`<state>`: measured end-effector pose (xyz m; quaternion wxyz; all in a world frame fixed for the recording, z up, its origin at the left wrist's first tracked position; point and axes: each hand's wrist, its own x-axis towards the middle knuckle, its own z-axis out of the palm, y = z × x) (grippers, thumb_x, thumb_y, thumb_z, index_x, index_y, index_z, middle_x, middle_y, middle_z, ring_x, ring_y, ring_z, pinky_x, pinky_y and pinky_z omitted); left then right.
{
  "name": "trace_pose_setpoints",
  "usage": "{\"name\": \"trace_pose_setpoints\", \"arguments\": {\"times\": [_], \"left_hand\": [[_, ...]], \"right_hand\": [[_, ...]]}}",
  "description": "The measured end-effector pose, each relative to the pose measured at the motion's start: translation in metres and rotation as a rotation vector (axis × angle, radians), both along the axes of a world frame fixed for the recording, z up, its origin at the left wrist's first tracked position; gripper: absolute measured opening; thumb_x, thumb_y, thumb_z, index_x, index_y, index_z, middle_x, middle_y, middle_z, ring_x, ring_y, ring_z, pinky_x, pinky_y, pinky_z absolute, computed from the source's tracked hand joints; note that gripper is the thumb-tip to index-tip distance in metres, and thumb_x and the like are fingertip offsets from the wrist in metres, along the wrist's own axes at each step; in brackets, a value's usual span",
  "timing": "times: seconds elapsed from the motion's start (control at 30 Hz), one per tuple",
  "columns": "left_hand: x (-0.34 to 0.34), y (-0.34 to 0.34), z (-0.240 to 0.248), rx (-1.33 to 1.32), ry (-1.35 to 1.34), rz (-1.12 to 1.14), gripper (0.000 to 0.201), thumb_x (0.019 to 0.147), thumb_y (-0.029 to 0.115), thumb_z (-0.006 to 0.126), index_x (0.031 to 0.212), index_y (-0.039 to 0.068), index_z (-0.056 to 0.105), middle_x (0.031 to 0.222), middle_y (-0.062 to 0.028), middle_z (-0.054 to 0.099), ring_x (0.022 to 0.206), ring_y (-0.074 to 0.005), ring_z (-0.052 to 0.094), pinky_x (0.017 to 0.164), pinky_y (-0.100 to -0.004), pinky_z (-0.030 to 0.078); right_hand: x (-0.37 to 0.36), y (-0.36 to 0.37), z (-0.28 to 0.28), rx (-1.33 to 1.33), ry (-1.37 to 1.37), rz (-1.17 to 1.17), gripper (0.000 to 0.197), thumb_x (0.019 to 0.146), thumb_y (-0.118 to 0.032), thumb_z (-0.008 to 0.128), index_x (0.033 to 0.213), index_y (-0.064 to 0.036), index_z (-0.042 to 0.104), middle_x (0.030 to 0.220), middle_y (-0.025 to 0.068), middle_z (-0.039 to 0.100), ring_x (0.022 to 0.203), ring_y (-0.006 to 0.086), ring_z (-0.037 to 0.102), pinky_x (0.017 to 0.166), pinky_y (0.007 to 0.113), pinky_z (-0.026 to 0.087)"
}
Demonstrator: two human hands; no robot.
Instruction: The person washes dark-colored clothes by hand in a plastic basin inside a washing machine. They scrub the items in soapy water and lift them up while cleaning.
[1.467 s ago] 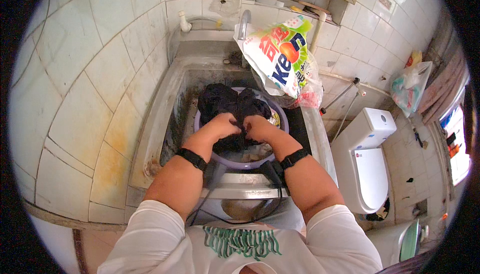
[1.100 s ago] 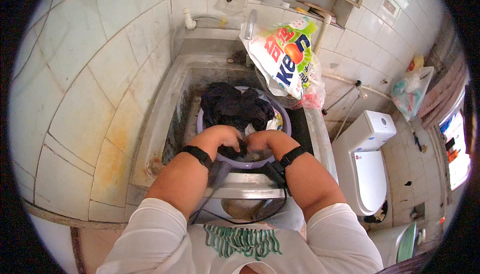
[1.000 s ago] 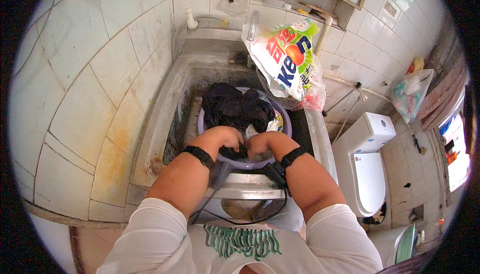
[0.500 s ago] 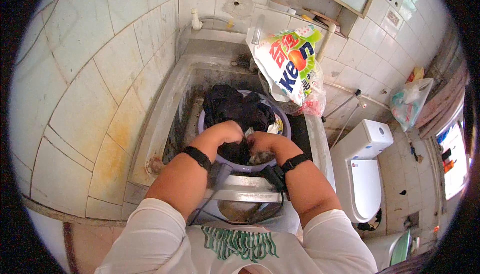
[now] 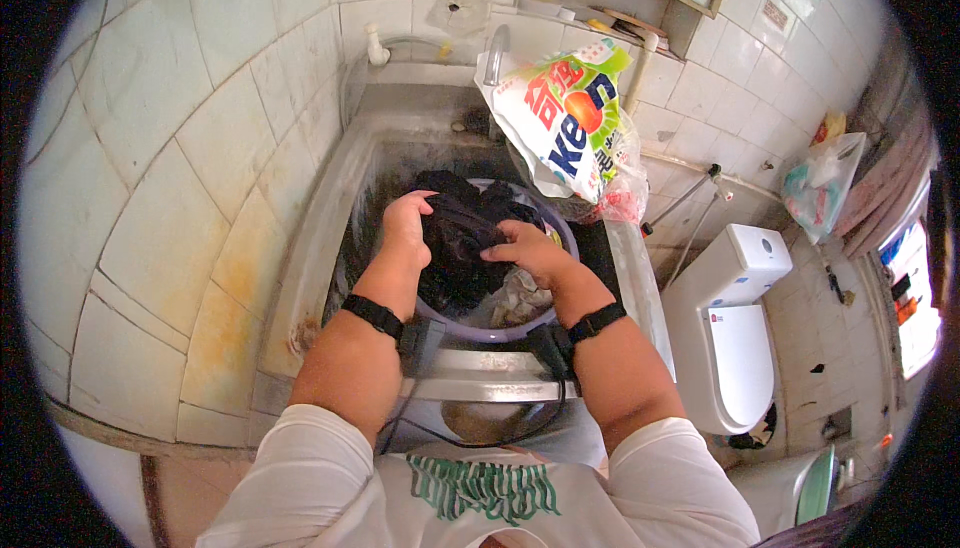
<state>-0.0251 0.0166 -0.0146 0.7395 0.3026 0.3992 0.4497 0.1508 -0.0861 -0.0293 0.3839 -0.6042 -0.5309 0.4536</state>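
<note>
A dark piece of clothing (image 5: 462, 223) is stretched between my two hands over a pale purple basin (image 5: 500, 334). My left hand (image 5: 406, 228) pinches its left end, thumb and fingertips closed on the fabric. On the other side my right hand (image 5: 528, 253) grips the right part between thumb and fingers. More dark cloth lies under it in the basin, with a greyish-white crumpled cloth (image 5: 520, 298) below my right hand. How far the clothing reaches down is hidden. Each wrist wears a black strap.
The basin stands inside a worn stone sink (image 5: 310, 248). On the sink's back right rim leans a white and green detergent bag (image 5: 565, 118), near a metal tap (image 5: 494, 56). A white toilet (image 5: 735, 348) stands to the right. A black cable (image 5: 480, 444) hangs at the sink front.
My hands have come up from low in the basin and spread apart, the left going farther and leftward. Dark clothing is now drawn out between them, and the greyish-white cloth shows more.
</note>
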Motion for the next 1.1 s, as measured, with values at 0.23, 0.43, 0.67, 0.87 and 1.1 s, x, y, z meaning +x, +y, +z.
{"name": "trace_pose_setpoints", "arguments": {"times": [0.23, 0.43, 0.67, 0.87, 1.1], "left_hand": [[0.004, -0.005, -0.002, 0.161, 0.397, 0.04, 0.028, 0.064, 0.019, 0.054, 0.089, 0.009, 0.062, 0.113, -0.015, 0.054, 0.1, -0.0323, 0.05, 0.084, -0.0492, 0.04], [0.026, -0.035, 0.006, -0.187, -0.176, -0.45, 0.035, 0.084, 0.041, 0.053, 0.1, 0.011, 0.059, 0.101, -0.008, 0.062, 0.089, -0.0267, 0.058, 0.082, -0.0426, 0.046], [0.03, -0.014, -0.062, -0.01, -0.276, -0.594, 0.038, 0.089, 0.044, 0.047, 0.107, 0.011, 0.055, 0.106, -0.0101, 0.06, 0.099, -0.0256, 0.057, 0.086, -0.043, 0.045], [0.043, -0.041, -0.036, -0.132, -0.036, -0.306, 0.04, 0.092, 0.042, 0.041, 0.116, 0.012, 0.05, 0.119, -0.0122, 0.052, 0.106, -0.0277, 0.051, 0.091, -0.0468, 0.039], [0.039, -0.043, -0.024, -0.081, 0.118, -0.358, 0.046, 0.092, 0.044, 0.04, 0.125, 0.012, 0.045, 0.118, -0.013, 0.054, 0.104, -0.0249, 0.054, 0.087, -0.0411, 0.043]], "right_hand": [[-0.004, 0.004, 0.003, 0.201, 0.353, -0.275, 0.03, 0.074, -0.003, 0.066, 0.1, -0.0031, 0.052, 0.09, 0.0051, 0.059, 0.083, 0.014, 0.057, 0.076, 0.025, 0.044], [-0.013, -0.003, 0.014, 0.329, 0.18, -0.294, 0.041, 0.073, -0.021, 0.072, 0.102, -0.002, 0.052, 0.091, 0.0085, 0.059, 0.083, 0.0177, 0.056, 0.074, 0.03, 0.045], [-0.054, -0.013, 0.041, 0.515, -0.27, -0.107, 0.034, 0.076, -0.032, 0.069, 0.087, -0.0015, 0.056, 0.081, 0.0177, 0.059, 0.076, 0.0287, 0.059, 0.07, 0.035, 0.046], [-0.047, 0.003, 0.023, 0.411, -0.481, -0.399, 0.033, 0.084, -0.029, 0.059, 0.082, 0.0038, 0.055, 0.075, 0.0252, 0.055, 0.068, 0.0389, 0.052, 0.063, 0.038, 0.043], [-0.039, 0.004, 0.013, 0.431, -0.463, -0.37, 0.03, 0.086, -0.026, 0.056, 0.079, 0.0034, 0.054, 0.077, 0.0245, 0.056, 0.073, 0.0368, 0.056, 0.066, 0.039, 0.043]]}}
